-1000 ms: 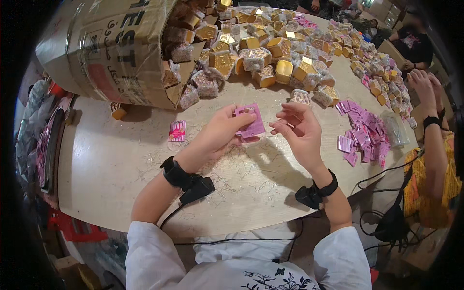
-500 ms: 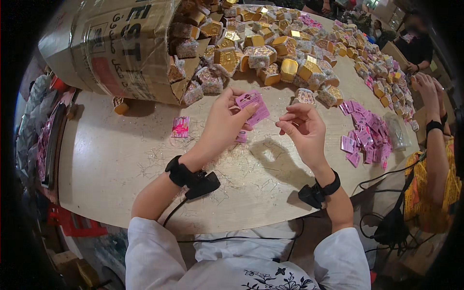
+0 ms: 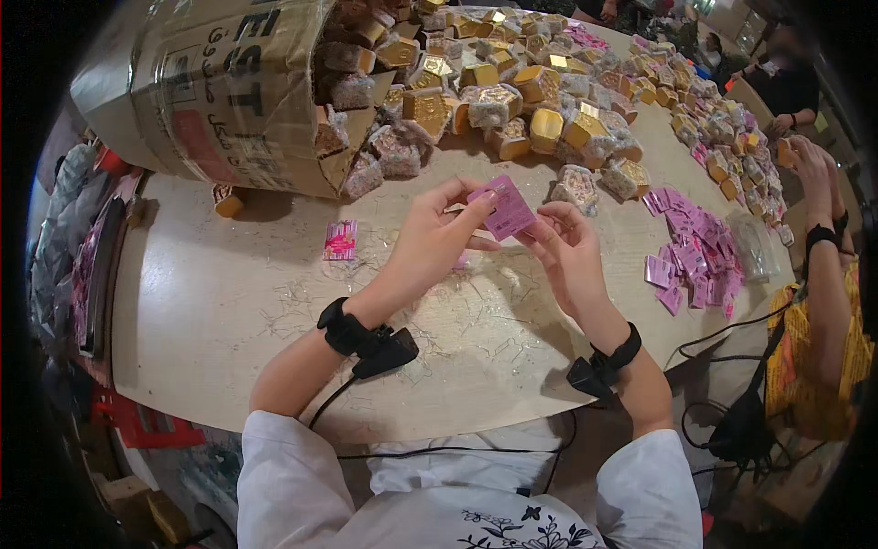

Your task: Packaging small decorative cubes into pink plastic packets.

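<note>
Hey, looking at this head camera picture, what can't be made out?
Head view, all of these:
Pink card: its back faces away, and the thumb of the left hand covers part of its front.
Right hand: whether its fingertips pinch a thin strand is too fine to tell.
Cardboard box: glittery pieces hide its depths; the top edge cuts it off.

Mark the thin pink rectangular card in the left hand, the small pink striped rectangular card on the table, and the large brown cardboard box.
Thin pink rectangular card (image 3: 510,214): head view, mid-face.
Small pink striped rectangular card (image 3: 340,241): head view, printed face.
Large brown cardboard box (image 3: 206,102): head view, side wall.
</note>
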Demonstrator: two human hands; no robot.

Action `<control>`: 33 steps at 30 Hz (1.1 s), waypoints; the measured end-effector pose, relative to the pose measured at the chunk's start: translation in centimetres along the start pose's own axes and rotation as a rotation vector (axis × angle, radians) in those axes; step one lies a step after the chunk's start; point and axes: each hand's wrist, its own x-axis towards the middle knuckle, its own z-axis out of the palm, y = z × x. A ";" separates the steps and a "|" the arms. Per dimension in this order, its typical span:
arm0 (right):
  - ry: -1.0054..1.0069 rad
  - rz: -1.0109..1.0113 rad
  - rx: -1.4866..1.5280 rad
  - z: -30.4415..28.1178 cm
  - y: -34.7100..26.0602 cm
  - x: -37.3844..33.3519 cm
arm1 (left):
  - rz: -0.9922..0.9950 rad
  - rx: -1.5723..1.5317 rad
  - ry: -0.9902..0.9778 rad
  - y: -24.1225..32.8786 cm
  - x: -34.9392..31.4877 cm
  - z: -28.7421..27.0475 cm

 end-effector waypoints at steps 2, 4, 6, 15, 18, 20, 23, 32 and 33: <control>0.011 0.052 0.056 -0.8 0.1 -0.1 | 0.006 0.071 -0.018 -0.1 0.0 0.0; 0.014 0.103 0.116 -0.9 0.1 0.0 | 0.092 0.285 -0.033 -0.8 0.3 -0.5; 0.075 0.081 0.189 -0.7 -0.2 0.0 | 0.118 0.227 0.004 -1.3 0.4 -0.2; -0.017 0.006 0.474 -3.2 -1.3 1.2 | 0.204 0.174 -0.101 -1.2 0.6 -0.4; -0.029 0.007 0.504 -3.1 -2.1 1.1 | 0.195 0.220 -0.127 -1.4 0.4 -0.7; -0.023 0.007 0.510 -3.3 -2.1 1.3 | 0.144 0.220 -0.151 -1.4 0.4 -0.6; -0.080 -0.016 0.454 -3.0 -2.3 1.1 | 0.205 0.310 -0.138 -1.5 0.2 -0.1; -0.267 -0.460 -0.113 -1.6 -1.2 1.1 | 0.125 0.448 -0.248 -2.7 -0.6 0.9; -0.239 -0.410 -0.006 -1.4 -1.5 0.8 | 0.120 0.442 -0.245 -2.7 -0.8 1.1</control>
